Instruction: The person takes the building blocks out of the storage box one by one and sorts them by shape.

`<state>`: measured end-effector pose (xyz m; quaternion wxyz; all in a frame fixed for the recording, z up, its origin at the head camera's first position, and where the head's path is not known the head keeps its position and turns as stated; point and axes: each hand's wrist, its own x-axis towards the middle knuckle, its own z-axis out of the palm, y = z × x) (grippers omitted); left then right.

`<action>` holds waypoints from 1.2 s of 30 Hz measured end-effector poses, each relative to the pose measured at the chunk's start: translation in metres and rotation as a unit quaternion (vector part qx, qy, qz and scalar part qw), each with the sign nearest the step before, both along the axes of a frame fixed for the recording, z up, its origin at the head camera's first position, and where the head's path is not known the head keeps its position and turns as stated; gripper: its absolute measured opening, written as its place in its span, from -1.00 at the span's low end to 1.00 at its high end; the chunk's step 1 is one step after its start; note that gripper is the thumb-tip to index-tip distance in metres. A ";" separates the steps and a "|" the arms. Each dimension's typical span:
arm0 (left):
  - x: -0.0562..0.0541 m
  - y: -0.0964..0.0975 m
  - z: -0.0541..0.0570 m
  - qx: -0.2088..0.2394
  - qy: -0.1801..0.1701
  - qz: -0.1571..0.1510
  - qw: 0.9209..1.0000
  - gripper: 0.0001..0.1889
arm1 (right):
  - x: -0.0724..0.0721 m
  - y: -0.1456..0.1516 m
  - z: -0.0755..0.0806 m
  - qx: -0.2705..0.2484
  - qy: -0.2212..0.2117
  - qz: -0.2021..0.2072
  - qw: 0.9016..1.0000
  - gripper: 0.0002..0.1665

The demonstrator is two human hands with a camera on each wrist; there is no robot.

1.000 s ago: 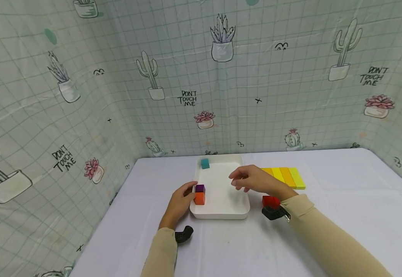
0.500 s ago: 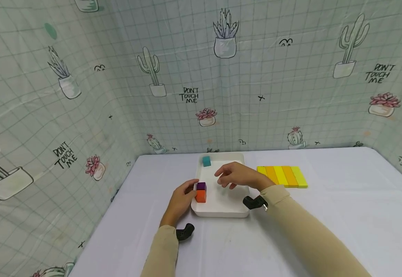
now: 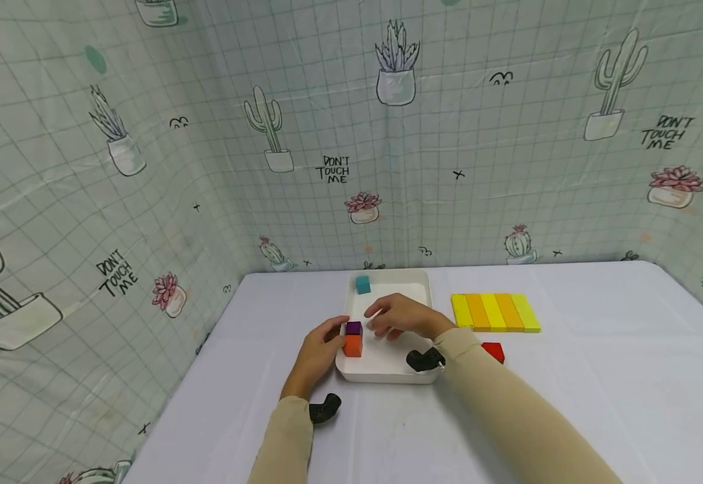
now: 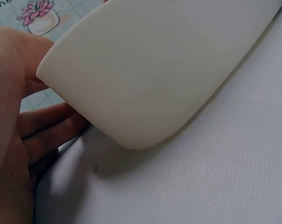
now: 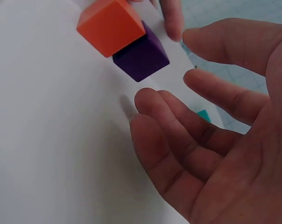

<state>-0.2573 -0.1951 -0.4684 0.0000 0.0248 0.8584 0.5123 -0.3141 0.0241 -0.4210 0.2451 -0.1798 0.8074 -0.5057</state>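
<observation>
A shallow white tray lies on the table. At its left side stand an orange cube and, just beyond it, a purple cube. My left hand holds the tray's left rim; thumb and forefinger reach over beside the two cubes, while other fingers lie against the outer wall in the left wrist view. Over the tray's middle hovers my right hand, fingers loosely bent, with nothing between them. Its fingertips are a short way from the purple cube in the right wrist view.
A teal cube sits in the tray's far left corner. Right of the tray, several yellow and orange flat blocks lie side by side. A red block, partly behind the right sleeve, is nearer. A patterned cloth hangs behind the table.
My right hand has moved left across the tray towards the purple and orange cubes. The left hand has stayed at the rim, and the cubes have kept their places.
</observation>
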 end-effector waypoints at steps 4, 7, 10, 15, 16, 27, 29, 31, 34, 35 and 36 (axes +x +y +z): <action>0.000 -0.001 0.000 0.001 0.008 -0.005 1.000 -0.56 | -0.002 -0.006 -0.004 0.007 0.002 -0.001 1.000 -0.56; 0.001 0.000 0.001 0.001 0.009 -0.007 1.000 -0.56 | -0.005 -0.009 -0.006 0.008 0.002 -0.003 1.000 -0.58; 0.001 0.001 0.002 0.002 0.010 -0.008 1.000 -0.56 | -0.007 -0.012 -0.006 0.012 0.004 -0.005 1.000 -0.61; 0.001 0.001 0.002 0.002 0.010 -0.008 1.000 -0.55 | -0.006 -0.014 -0.008 0.026 0.019 -0.002 0.999 -0.63; 0.001 0.001 0.002 0.002 0.011 -0.008 1.000 -0.55 | -0.006 -0.015 -0.008 0.025 0.022 -0.002 0.999 -0.62; 0.003 -0.001 0.001 0.000 0.003 -0.002 1.000 -0.57 | -0.006 -0.016 -0.016 0.016 0.033 0.001 0.999 -0.65; 0.003 -0.001 0.001 -0.001 0.002 0.000 1.000 -0.57 | -0.006 -0.016 -0.017 0.019 0.036 0.002 0.999 -0.65; 0.002 -0.001 0.000 -0.003 0.002 0.001 1.000 -0.56 | -0.006 -0.017 -0.017 0.022 0.037 0.003 0.999 -0.66; 0.002 -0.001 0.000 -0.003 0.004 0.000 1.000 -0.56 | -0.007 -0.017 -0.018 0.025 0.039 0.000 0.999 -0.68; 0.002 -0.001 0.001 -0.003 0.004 -0.001 1.000 -0.56 | -0.006 -0.017 -0.018 0.027 0.042 -0.001 0.999 -0.68; 0.002 0.000 0.001 -0.003 0.004 -0.001 1.000 -0.56 | -0.006 -0.017 -0.018 0.028 0.042 -0.002 0.999 -0.69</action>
